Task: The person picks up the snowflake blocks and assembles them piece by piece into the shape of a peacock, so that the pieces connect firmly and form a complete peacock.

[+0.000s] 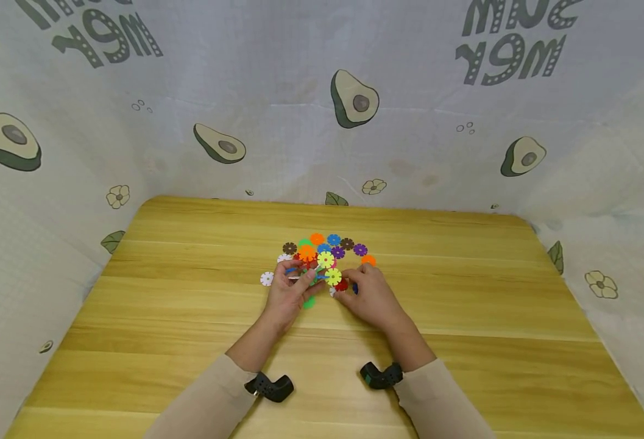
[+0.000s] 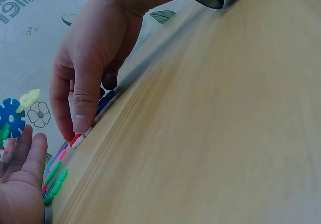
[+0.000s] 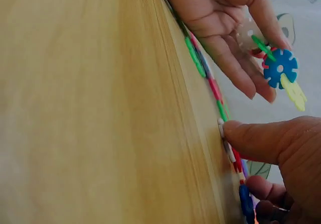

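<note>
My left hand (image 1: 290,299) holds a joined cluster of plastic snowflake discs above the table. Among its pieces are a blue disc (image 3: 280,69), a yellow disc (image 1: 333,276), an orange disc (image 1: 307,253) and a whitish disc (image 3: 249,34) near the palm. Down at the tabletop, my right hand (image 1: 373,294) has its thumb and bent fingers at a white snowflake disc (image 3: 226,141), thumb tip on its edge. Right beside that lies a red disc (image 1: 342,285). Under the right hand's other fingers, a dark blue disc (image 3: 246,204) shows partly.
Loose discs lie beyond the hands, including a brown one (image 1: 290,248), a purple one (image 1: 360,249) and a white one (image 1: 267,278) at the left. A green disc (image 1: 309,302) lies below the left hand. The wooden table (image 1: 464,366) meets a printed curtain (image 1: 283,122) behind.
</note>
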